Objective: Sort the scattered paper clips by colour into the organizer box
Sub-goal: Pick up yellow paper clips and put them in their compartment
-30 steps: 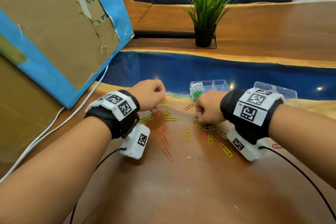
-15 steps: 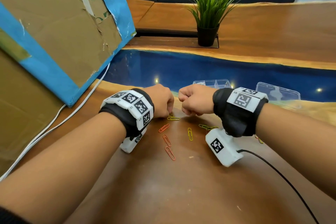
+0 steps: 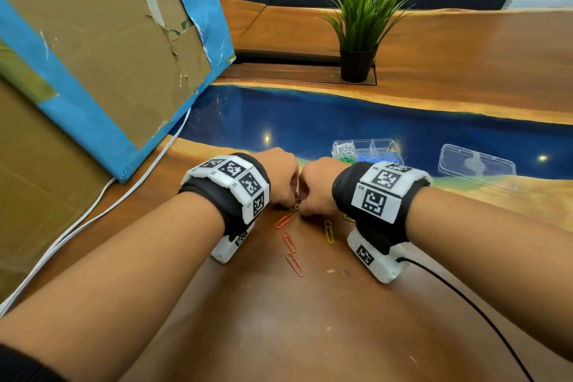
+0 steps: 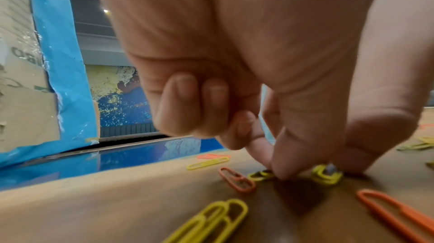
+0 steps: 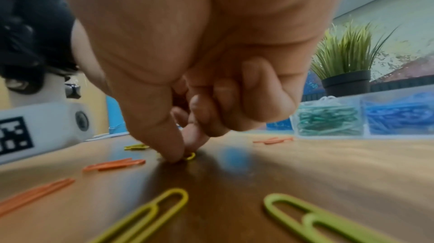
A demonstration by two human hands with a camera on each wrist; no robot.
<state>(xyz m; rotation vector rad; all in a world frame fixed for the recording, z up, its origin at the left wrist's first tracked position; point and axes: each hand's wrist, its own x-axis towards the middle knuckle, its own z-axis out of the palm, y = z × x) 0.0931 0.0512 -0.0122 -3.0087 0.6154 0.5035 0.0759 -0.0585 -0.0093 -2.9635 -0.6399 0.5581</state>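
My left hand [image 3: 280, 177]: low over the wooden table [image 3: 279, 319], thumb and forefinger pinching down on a small bunch of yellow clips [image 4: 326, 174]; my other fingers are curled into the palm.
My right hand [image 3: 316, 184]: knuckle to knuckle with the left, thumb and forefinger tips pinched on a single yellow clip [image 5: 190, 156] that lies flat on the wood; the remaining fingers are tucked in.
Loose clips: thin plastic-coated wire loops, all yellow or orange. Three orange clips [image 3: 290, 241] lie in a loose line just below my hands, and a lone yellow one [image 3: 328, 231] sits beside my right wrist. More of both colours lie scattered around my fingertips.
Organizer box [image 3: 369, 150]: clear plastic, divided into compartments, standing open just beyond my right hand at the edge of the blue resin strip. One compartment holds green clips [image 5: 327, 123], the one next to it blue clips [image 5: 399, 118], and another holds white ones.
Lid [image 3: 477, 166]: clear, lying flat, apart to the right of the box.
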